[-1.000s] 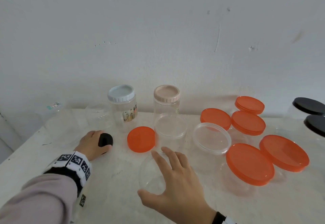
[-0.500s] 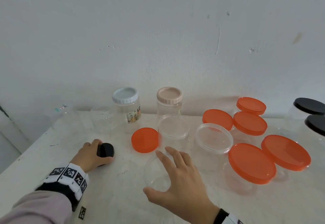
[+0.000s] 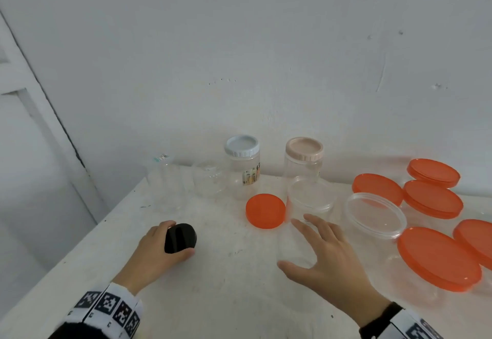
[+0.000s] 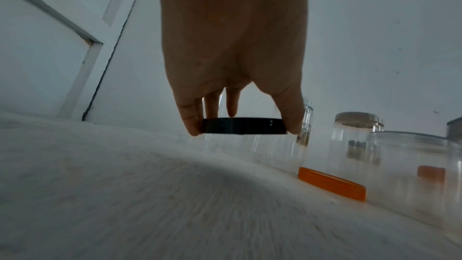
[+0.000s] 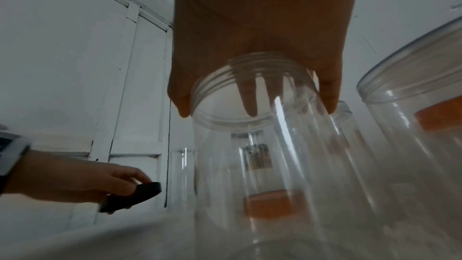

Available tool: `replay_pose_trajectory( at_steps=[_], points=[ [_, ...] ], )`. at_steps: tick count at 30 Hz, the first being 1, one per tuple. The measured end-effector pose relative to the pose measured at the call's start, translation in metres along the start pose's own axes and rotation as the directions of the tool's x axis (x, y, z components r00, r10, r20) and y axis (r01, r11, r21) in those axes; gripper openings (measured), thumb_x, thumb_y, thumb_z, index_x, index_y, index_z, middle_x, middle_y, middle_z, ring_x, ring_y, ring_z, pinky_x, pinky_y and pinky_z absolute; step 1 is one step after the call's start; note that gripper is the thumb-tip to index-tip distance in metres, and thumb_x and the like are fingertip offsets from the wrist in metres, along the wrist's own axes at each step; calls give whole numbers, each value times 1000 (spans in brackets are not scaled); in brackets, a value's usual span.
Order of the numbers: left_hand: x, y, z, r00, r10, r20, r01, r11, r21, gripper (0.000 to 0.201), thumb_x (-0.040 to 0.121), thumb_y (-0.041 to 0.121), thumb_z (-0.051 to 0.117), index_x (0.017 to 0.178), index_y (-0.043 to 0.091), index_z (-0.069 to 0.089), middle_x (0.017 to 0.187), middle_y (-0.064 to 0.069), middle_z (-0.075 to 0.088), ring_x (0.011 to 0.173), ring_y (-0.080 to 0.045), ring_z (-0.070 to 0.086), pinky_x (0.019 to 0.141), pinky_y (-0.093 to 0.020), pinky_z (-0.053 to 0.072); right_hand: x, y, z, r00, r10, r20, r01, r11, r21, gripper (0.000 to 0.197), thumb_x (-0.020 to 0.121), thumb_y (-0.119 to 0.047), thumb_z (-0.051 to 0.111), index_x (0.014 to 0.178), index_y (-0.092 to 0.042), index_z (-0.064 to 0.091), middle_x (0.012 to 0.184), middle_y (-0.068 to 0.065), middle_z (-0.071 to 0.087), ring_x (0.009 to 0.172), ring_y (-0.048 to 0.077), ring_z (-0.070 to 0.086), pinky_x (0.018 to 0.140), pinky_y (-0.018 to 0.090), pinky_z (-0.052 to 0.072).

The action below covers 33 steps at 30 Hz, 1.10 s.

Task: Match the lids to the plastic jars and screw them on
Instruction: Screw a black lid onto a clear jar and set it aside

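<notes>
Black round plastic lid (image 4: 243, 125) is pinched in our left hand (image 3: 157, 252), just above the table. Our right hand (image 3: 323, 254) grasps the clear threaded plastic jar (image 5: 252, 145) by its rim. Risks: size mismatch, cross-threading, slippery jar toppling its neighbours.

Left hand (image 3: 162, 248) at 8 o'clock, palm down, fingers (image 4: 190, 124) and thumb curled round a black lid (image 4: 243, 126), lifted just off the worktop. Right hand (image 3: 327, 256) at 5 o'clock, palm down, fingers (image 5: 250, 94) spread, grips the rim of a clear jar (image 5: 250, 145).
</notes>
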<state>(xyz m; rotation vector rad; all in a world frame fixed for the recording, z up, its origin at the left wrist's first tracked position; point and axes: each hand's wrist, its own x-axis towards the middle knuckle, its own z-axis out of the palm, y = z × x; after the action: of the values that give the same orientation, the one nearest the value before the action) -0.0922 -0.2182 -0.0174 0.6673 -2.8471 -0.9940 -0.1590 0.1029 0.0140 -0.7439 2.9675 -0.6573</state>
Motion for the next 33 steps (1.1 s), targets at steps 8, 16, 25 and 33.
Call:
replay_pose_trajectory(
  at_steps=[8, 16, 25, 33],
  points=[
    [-27, -24, -15, 992, 40, -122, -59, 987, -153, 72, 75, 45, 76, 134, 28, 39, 120, 13, 45, 106, -4, 46, 77, -13, 37, 27, -38, 0, 999, 30, -36, -35, 988, -149, 64, 87, -49, 54, 145, -36, 32, 152, -7, 23, 144, 20, 9, 119, 44, 3],
    [-47, -53, -34, 983, -37, -179, -21, 950, -312, 77, 72, 46, 77, 137, 36, 36, 126, 17, 46, 113, -7, 50, 90, -26, 42, 103, -155, 33, 962, -271, 11, 260, 933, 250, 56, 89, -33, 60, 141, -21, 43, 142, -4, 40, 134, 16, 28, 110, 30, 25],
    [-65, -94, -53, 961, -144, -236, 25, 895, -446, 70, 56, 56, 76, 115, 54, 40, 123, 25, 51, 116, -3, 51, 96, -34, 46, 198, -207, 59, 936, -337, 98, 320, 935, 153, 65, 92, -29, 57, 149, -17, 27, 151, 4, 29, 137, 28, 24, 109, 42, 29],
    [-58, -99, -50, 960, -144, -241, 11, 877, -480, 69, 57, 56, 76, 116, 54, 40, 121, 26, 51, 112, 1, 51, 92, -29, 46, 214, -225, 59, 934, -320, 161, 315, 947, 55, 51, 84, -39, 68, 121, -14, 43, 156, 8, 12, 142, 33, 12, 108, 49, 29]
  ],
)
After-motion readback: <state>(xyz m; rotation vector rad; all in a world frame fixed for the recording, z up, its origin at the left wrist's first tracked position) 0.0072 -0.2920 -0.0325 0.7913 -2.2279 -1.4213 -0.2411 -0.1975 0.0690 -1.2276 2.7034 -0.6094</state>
